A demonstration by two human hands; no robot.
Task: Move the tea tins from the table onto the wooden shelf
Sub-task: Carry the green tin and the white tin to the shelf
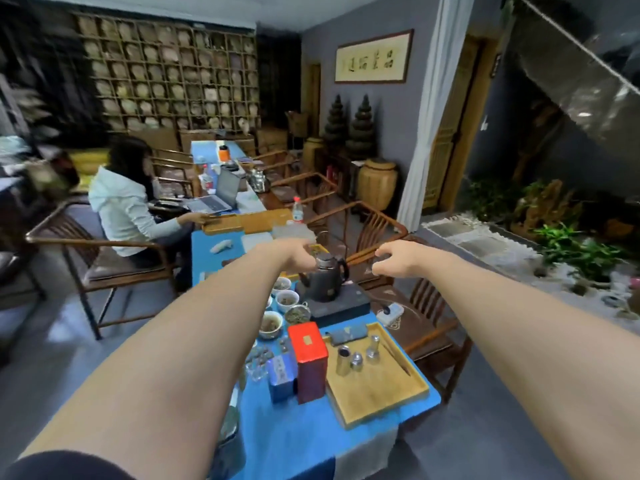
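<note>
Red tea tin (308,358) upright beside blue tin (282,375) on your table (311,441); your left hand (298,252) blurred, grip unclear; your right hand (398,258) loosely curled, holding nothing.

Two tea tins (298,362), four tea bowls (286,301), one kettle (325,277), one wooden tray (375,393), two hands (398,259)

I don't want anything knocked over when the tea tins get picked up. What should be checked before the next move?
1. Left hand free: ok, holds nothing.
2. Right hand free: ok, holds nothing.
3. Red tin upright: ok.
4. Blue tin reachable: ok, beside the red tin.
5. Kettle clear of the hands: not ok, just below the left hand.
6. Shelf space free: cannot tell.
</note>
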